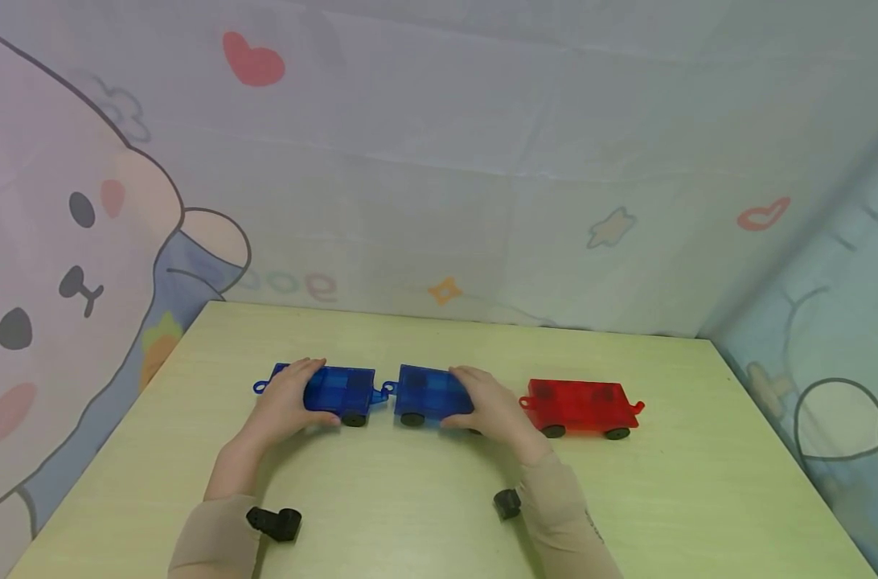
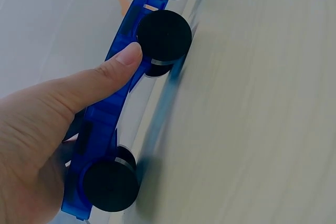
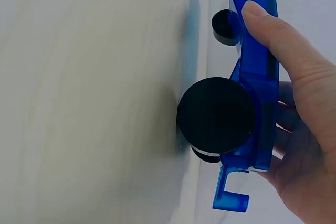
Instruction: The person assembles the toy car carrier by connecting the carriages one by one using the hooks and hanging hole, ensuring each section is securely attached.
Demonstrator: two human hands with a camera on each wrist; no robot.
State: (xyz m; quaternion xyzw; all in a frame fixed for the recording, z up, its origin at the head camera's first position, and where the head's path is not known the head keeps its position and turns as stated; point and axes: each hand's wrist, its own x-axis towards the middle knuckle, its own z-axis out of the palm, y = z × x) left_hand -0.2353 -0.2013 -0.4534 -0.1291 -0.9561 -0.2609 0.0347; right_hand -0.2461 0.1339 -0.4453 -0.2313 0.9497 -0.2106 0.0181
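Note:
My left hand (image 1: 285, 406) grips a translucent blue toy train wagon (image 1: 338, 388) with black wheels, thumb on its near side and fingers over the far side. To its right, a second blue wagon (image 1: 426, 391) is held the same way by my right hand (image 1: 493, 406). Between the two wagons, the left one's hook overlaps the ring of the right one in the head view. The left wrist view shows my thumb (image 2: 107, 74) pressed beside a wheel (image 2: 164, 35). In the right wrist view, a hook (image 3: 231, 201) sticks out from the right wagon's end.
A red wagon (image 1: 582, 404) stands on the pale wooden table (image 1: 381, 507) right of my right hand, its ring end close to that hand. Behind the table hangs a printed cloth (image 1: 439, 161). Black devices (image 1: 276, 524) sit at both wrists.

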